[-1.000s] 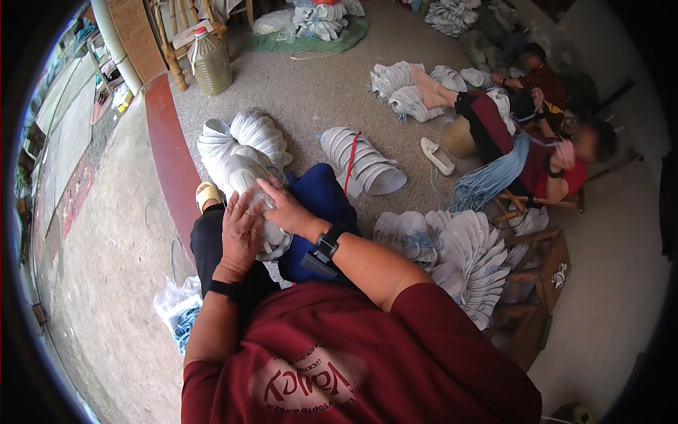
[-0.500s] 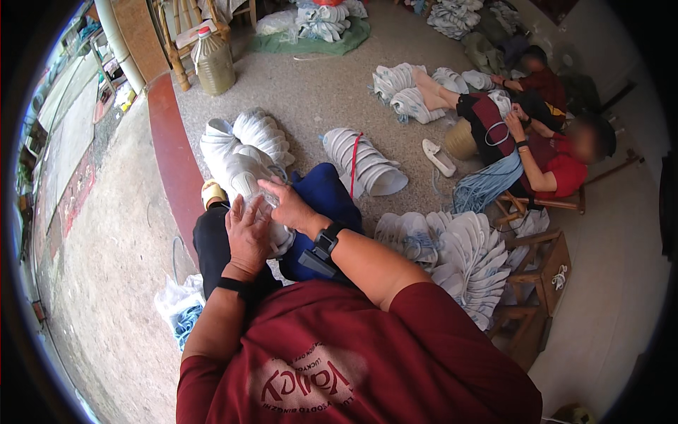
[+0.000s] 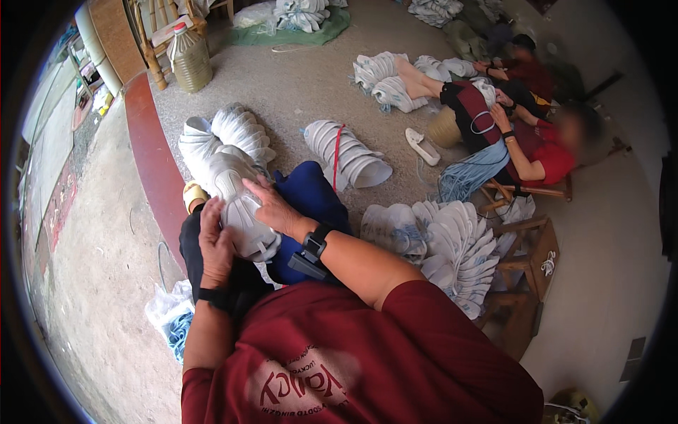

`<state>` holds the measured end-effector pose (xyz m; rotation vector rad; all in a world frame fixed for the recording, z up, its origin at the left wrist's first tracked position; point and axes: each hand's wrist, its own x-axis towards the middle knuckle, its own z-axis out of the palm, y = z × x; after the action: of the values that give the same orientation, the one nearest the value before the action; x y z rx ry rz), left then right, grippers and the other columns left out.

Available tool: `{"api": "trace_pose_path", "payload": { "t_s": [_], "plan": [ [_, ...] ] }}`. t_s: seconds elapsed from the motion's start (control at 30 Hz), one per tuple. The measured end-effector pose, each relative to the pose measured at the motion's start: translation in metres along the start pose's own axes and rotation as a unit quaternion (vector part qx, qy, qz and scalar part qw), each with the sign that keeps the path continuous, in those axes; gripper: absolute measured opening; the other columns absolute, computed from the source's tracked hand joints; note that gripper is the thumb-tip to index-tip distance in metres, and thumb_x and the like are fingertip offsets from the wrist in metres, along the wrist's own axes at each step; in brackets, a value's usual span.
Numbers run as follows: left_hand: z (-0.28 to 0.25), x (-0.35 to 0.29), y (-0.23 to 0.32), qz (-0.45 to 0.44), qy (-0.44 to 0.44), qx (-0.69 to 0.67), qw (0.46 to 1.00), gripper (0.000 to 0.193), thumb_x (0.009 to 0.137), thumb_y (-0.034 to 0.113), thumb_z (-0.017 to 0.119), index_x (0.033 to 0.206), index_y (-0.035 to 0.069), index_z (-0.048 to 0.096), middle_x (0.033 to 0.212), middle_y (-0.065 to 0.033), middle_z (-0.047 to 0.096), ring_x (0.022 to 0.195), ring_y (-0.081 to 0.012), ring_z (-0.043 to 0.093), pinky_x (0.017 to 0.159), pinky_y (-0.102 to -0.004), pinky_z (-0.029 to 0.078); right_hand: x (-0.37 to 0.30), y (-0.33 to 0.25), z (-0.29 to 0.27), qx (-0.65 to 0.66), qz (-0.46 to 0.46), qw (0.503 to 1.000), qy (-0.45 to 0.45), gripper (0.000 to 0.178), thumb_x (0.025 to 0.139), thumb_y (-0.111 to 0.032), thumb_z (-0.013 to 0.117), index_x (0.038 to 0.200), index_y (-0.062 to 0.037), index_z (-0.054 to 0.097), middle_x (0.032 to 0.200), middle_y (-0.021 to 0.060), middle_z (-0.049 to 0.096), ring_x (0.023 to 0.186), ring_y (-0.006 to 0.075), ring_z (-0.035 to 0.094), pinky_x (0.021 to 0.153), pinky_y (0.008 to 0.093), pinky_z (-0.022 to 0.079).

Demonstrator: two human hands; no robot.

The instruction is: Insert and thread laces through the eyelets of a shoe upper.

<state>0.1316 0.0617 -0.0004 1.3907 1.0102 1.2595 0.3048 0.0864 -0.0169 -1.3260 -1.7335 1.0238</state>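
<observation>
A white shoe upper (image 3: 248, 225) lies over my lap between my two hands, its toe end toward me. My left hand (image 3: 214, 242) stands along its left side, fingers stretched upward and nothing in them. Across the upper's right side rests my right hand (image 3: 274, 208), its fingers stretched out and pointing up to the left; the undersides of the fingers are hidden. Just beyond, nested white shoe uppers (image 3: 244, 133) spread in a curved pile on the floor. A blue cloth (image 3: 311, 201) covers my right knee.
Nested shoe uppers with a red band (image 3: 339, 157) lie ahead to the right; another pile (image 3: 459, 254) is by a wooden stool (image 3: 533, 261). A white bag with blue cords (image 3: 176, 321) lies at left. Two people sit at right, one near light-blue cords (image 3: 472, 173).
My hands have moved apart, uncovering more of the white shoe upper between them. My left hand has shifted left and turned upright. The whole view has moved slightly.
</observation>
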Motion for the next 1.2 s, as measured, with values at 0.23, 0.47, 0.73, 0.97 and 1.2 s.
{"api": "trace_pose_path", "payload": {
  "t_s": [0.23,0.47,0.73,0.97,1.2],
  "plan": [
    [0.005,-0.005,0.0,0.034,-0.048,0.169,0.984,0.071,0.062,-0.017,0.039,0.13,0.001,0.034,0.131,-0.016,0.038,0.125,-0.0262,0.035,0.104,-0.0325,0.027,0.001,-0.016,0.005,-0.099,0.012,0.987,0.129,0.081,0.064,-0.03,0.072,0.128,0.0008,0.033,0.123,0.0279,0.038,0.113,0.041,0.04,0.094,0.0439,0.036],
    [0.021,-0.009,-0.012,0.029,0.05,0.126,0.99,0.064,0.063,-0.02,0.039,0.123,0.002,0.042,0.125,-0.0158,0.044,0.121,-0.0271,0.042,0.102,-0.0309,0.03,-0.003,-0.025,0.008,-0.173,0.024,0.981,0.087,0.086,0.065,-0.028,0.073,0.131,0.0041,0.027,0.124,0.0317,0.035,0.117,0.0443,0.035,0.099,0.0447,0.031],
    [0.035,-0.009,-0.004,0.097,0.09,0.4,0.907,0.047,0.073,0.004,0.057,0.118,0.003,0.043,0.125,-0.0262,0.037,0.116,-0.0423,0.037,0.095,-0.0447,0.034,0.002,-0.032,0.028,-0.206,0.047,0.974,0.08,0.066,0.08,-0.025,0.058,0.13,0.0068,0.028,0.126,0.0344,0.037,0.122,0.0453,0.03,0.105,0.0433,0.021],
    [-0.035,-0.014,0.014,0.006,-0.023,0.034,0.999,0.037,0.071,-0.008,0.046,0.106,-0.001,0.054,0.103,-0.0112,0.058,0.099,-0.0178,0.054,0.091,-0.0294,0.041,-0.015,-0.017,-0.008,-0.357,-0.043,0.933,0.013,0.068,0.079,-0.027,0.061,0.128,0.0073,0.029,0.124,0.0297,0.039,0.113,0.0417,0.04,0.098,0.0454,0.029],
    [-0.229,-0.152,-0.116,-0.285,0.31,0.125,0.898,0.024,0.075,0.005,0.054,0.097,-0.005,0.061,0.088,-0.0127,0.063,0.089,-0.0196,0.06,0.075,-0.0279,0.047,-0.038,-0.012,-0.051,-0.009,0.038,0.997,0.066,0.035,0.088,-0.011,0.052,0.119,0.0053,0.048,0.121,0.0169,0.05,0.112,0.0215,0.048,0.097,0.0308,0.034]
  ]
}}
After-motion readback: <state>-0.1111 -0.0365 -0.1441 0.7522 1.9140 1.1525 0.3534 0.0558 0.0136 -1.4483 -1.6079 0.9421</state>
